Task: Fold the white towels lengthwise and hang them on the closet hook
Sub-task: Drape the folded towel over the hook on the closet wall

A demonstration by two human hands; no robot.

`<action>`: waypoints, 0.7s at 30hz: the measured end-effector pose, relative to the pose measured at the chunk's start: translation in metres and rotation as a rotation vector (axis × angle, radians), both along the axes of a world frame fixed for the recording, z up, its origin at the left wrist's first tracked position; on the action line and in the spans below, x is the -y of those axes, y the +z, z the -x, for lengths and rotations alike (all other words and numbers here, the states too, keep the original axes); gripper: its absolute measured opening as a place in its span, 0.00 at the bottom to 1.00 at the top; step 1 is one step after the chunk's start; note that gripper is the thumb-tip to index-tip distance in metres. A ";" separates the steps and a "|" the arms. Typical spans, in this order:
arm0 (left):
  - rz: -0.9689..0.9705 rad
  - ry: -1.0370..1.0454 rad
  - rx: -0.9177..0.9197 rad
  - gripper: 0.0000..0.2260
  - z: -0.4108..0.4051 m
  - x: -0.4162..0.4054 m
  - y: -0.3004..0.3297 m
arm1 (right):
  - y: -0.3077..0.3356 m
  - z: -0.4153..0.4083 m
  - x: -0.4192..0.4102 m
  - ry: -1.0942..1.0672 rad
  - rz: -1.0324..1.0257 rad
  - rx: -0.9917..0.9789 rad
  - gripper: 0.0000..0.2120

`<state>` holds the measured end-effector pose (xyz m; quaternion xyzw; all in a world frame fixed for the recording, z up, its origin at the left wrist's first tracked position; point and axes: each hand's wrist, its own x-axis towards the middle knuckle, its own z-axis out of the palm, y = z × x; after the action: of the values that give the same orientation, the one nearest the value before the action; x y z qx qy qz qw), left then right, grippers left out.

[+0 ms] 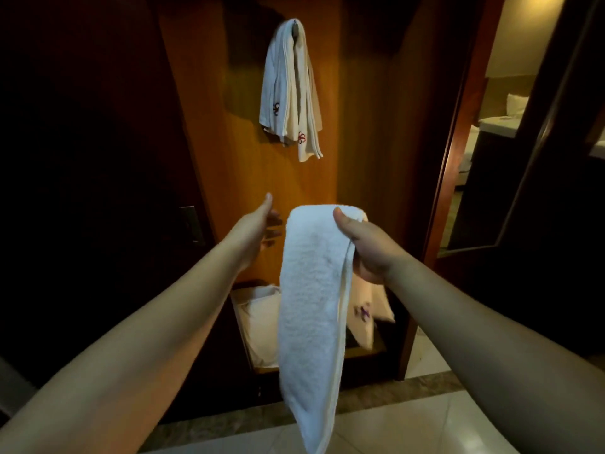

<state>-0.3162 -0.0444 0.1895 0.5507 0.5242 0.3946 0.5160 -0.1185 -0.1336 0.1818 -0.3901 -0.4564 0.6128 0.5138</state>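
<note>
Two towels [292, 90] on one hook [295, 27]. Right hand [363, 244] grips a third towel [311, 309], long axis 12-to-6. Left hand [258, 227] open, fingers relaxed.

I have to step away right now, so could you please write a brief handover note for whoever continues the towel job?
Right hand: grips a folded white towel at its top fold, thumb on top; the towel hangs down in a long strip.
Left hand: open, fingers extended beside the towel, holding nothing.
Done: folded towels already hang on the closet hook.
More white towels lie in the low compartment at the closet's foot.
Left: hang the held towel on the hook, then fold and hang those below.
</note>
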 end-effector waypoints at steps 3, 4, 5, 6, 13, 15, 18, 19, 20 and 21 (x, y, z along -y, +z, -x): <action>-0.273 0.070 -0.023 0.21 -0.008 0.031 -0.014 | 0.004 -0.004 -0.004 -0.101 0.009 -0.026 0.22; -0.378 0.089 -0.047 0.19 -0.011 0.043 -0.018 | 0.007 -0.004 -0.005 -0.139 0.014 -0.032 0.21; -0.466 0.103 -0.059 0.18 -0.015 0.056 -0.021 | 0.010 -0.003 -0.006 -0.171 0.014 -0.037 0.20; -0.534 0.102 -0.063 0.16 -0.018 0.068 -0.024 | 0.014 -0.001 -0.007 -0.197 0.011 -0.046 0.21; -0.780 0.064 -0.370 0.22 -0.042 0.086 -0.042 | 0.046 0.014 -0.018 -0.335 -0.088 0.043 0.18; -0.708 0.139 -0.397 0.20 -0.044 0.077 -0.043 | 0.054 0.016 -0.022 -0.379 -0.122 0.076 0.18; -0.556 0.167 -0.452 0.11 -0.041 0.059 -0.051 | 0.064 0.014 -0.027 -0.432 -0.142 0.085 0.17; -0.530 0.170 -0.490 0.07 -0.037 0.053 -0.054 | 0.067 0.012 -0.028 -0.459 -0.142 0.091 0.17; -0.514 0.180 -0.539 0.05 -0.031 0.047 -0.057 | 0.070 0.008 -0.030 -0.490 -0.140 0.092 0.17; -0.500 0.194 -0.596 0.05 -0.024 0.041 -0.060 | 0.072 0.003 -0.031 -0.523 -0.138 0.084 0.16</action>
<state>-0.2925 -0.0854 0.1298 0.6977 0.5881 0.3799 0.1516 -0.1214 -0.1025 0.2537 -0.4837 -0.4017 0.4103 0.6606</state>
